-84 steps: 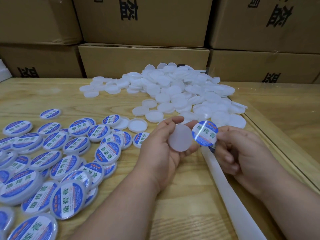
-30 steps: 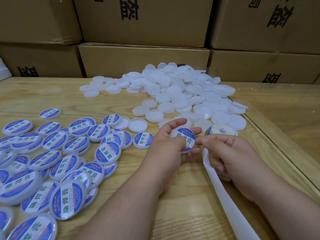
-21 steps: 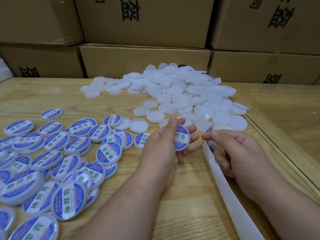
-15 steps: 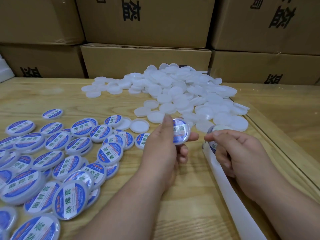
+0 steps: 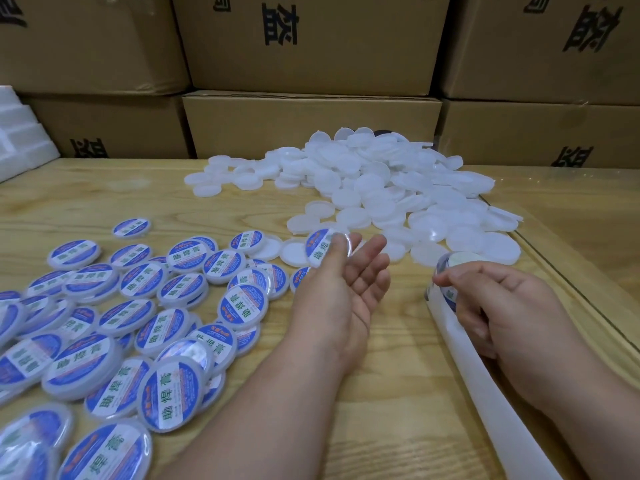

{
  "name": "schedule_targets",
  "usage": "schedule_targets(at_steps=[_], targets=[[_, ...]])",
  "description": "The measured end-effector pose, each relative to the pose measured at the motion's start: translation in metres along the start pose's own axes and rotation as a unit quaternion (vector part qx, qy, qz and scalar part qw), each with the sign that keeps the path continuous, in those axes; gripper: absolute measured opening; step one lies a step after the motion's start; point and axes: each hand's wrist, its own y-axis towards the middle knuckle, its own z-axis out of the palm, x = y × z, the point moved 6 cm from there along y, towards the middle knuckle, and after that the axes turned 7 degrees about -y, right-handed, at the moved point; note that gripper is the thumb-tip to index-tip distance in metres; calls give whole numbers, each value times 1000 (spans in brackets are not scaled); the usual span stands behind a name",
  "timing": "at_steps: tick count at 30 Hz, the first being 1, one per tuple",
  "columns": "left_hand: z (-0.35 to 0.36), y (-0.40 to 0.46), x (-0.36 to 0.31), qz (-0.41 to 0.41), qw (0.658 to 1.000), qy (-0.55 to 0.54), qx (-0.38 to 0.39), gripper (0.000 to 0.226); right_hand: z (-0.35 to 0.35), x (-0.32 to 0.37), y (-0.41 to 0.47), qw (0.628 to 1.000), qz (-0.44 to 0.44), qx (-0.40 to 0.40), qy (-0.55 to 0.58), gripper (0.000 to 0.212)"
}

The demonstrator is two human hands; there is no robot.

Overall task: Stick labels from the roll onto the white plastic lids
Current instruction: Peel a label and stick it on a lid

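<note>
My left hand [image 5: 341, 299] is palm-up over the table with its fingers straight. A freshly labelled lid [image 5: 320, 249] is at my thumb tip, blurred, and the other fingers are off it. My right hand [image 5: 512, 306] pinches the label roll [image 5: 462, 262] between thumb and forefinger. The roll's bare white backing strip [image 5: 491, 393] trails toward the lower right. A heap of plain white lids [image 5: 381, 174] lies behind both hands. Several labelled blue-and-white lids [image 5: 166, 289] are spread out to the left.
Stacked cardboard boxes [image 5: 311, 126] wall off the far side of the wooden table [image 5: 398, 393]. White foam pieces [image 5: 17, 136] sit at the far left. A dark seam [image 5: 571, 275] runs diagonally across the table on the right.
The label went onto the plain lid in my left hand. That hand then swung left and straightened its fingers, letting go its pinch on the lid. My right hand returned to the roll.
</note>
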Motion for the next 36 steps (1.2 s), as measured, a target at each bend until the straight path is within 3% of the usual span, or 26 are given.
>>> schedule_targets(at_steps=[5, 10, 13, 21, 26, 28, 31, 33, 35, 36], targets=[[-7, 2, -8, 12, 998, -42, -39, 54, 1, -2, 1, 1000, 1, -3, -2, 21], [-7, 3, -20, 52, 992, -107, -36, 38, 1, -4, 1, 1000, -1, -1, -7, 20], [-5, 2, -20, 42, 992, -117, -15, 42, 1, -5, 2, 1000, -2, -1, -11, 19], [2, -6, -7, -73, 985, -152, 30, 16, 1, -4, 2, 1000, -1, -4, -11, 22], [-2, -3, -5, -103, 982, -155, 17, 37, 0, -7, 3, 1000, 5, -8, -7, 24], [-4, 0, -8, -71, 987, -145, 4, 37, 1, -7, 3, 1000, 7, -7, -7, 25], [-6, 1, -17, -5, 986, -166, -7, 68, 1, -8, 3, 1000, 8, -5, -3, 26], [-8, 3, -22, 57, 992, -114, -16, 63, 1, -9, 4, 1000, 10, -4, -5, 26], [-7, -1, -25, 146, 987, 68, -23, 45, 1, -7, 3, 1000, 9, -3, -2, 23], [-3, -5, -24, 187, 966, 177, -14, 42, 2, -6, 3, 1000, 10, -3, 0, 18]])
